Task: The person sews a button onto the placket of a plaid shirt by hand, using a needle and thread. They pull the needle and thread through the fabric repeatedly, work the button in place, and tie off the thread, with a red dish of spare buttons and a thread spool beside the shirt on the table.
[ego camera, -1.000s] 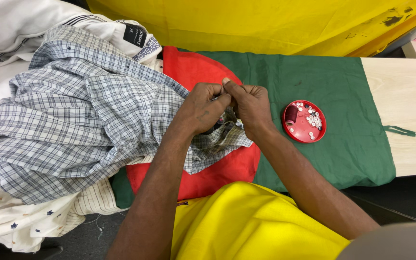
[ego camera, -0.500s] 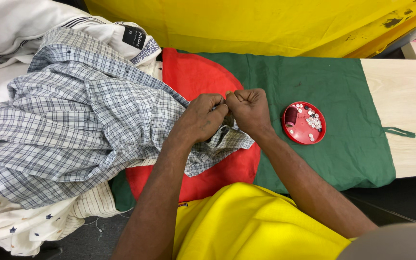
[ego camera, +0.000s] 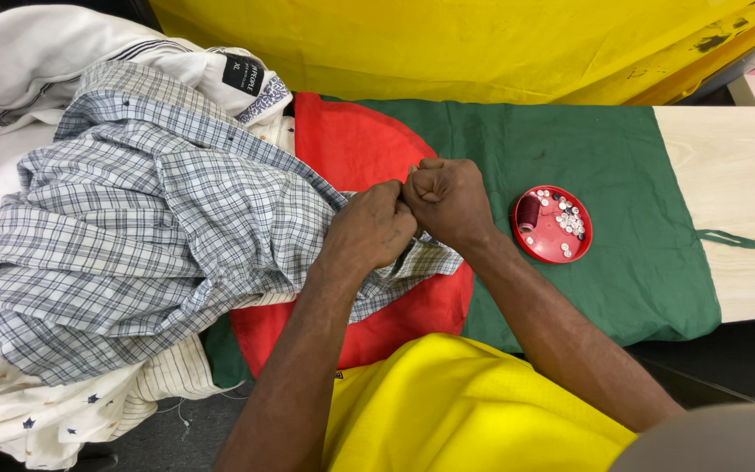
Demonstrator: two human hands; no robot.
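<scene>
- Left hand [ego camera: 369, 229] is clenched on the edge of the grey checked shirt [ego camera: 159, 227], bunching the cloth so the working spot sits taut and close to the other hand.
- Right hand [ego camera: 447, 199] is closed in a fist, touching the left; fingertips are tucked in, so whatever it pinches cannot be told. No needle or thread is visible.
- The checked shirt lies mostly left of the hands on a pile of other garments [ego camera: 37, 114], 1 corner drawn right under both hands over the red circle [ego camera: 351, 149] of the green cloth [ego camera: 640, 262].
- Red round dish [ego camera: 552, 225] sits just right of the right hand on the green cloth, holding small white buttons and 1 dark thread spool, likely kept there for easy reach.
- Green cloth covers the pale wooden table [ego camera: 744, 175], giving a soft work surface.
- Yellow fabric [ego camera: 447, 44] hangs at the far side.
</scene>
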